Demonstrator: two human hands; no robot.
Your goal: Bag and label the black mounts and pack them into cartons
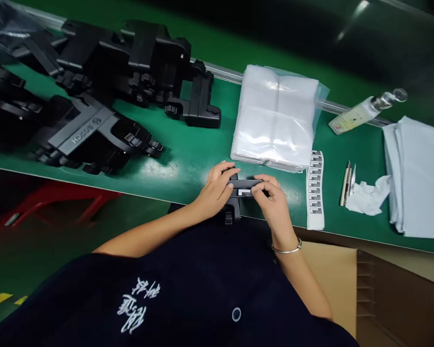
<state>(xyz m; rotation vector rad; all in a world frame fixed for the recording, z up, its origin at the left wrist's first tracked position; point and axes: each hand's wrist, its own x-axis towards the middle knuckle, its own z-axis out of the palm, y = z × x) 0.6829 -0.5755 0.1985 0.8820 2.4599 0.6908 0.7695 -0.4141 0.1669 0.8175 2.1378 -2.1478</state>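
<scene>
A black plastic part (238,190) with a small white label on it rests at the near edge of the green table (191,154). My left hand (217,188) grips its left end, fingers curled over the top. My right hand (273,197) pinches its right end, fingertips pressed on the white label. A silver bangle circles my right wrist. The lower end of the part hangs over the table edge toward my lap.
Several black plastic housings (104,86) lie piled at the left. A stack of clear plastic bags (275,118) sits behind my hands. A label strip (315,190), pens (347,183), crumpled tissue (369,195), bottle (365,111) and folded cloths (419,173) lie right. A cardboard box (383,289) stands below.
</scene>
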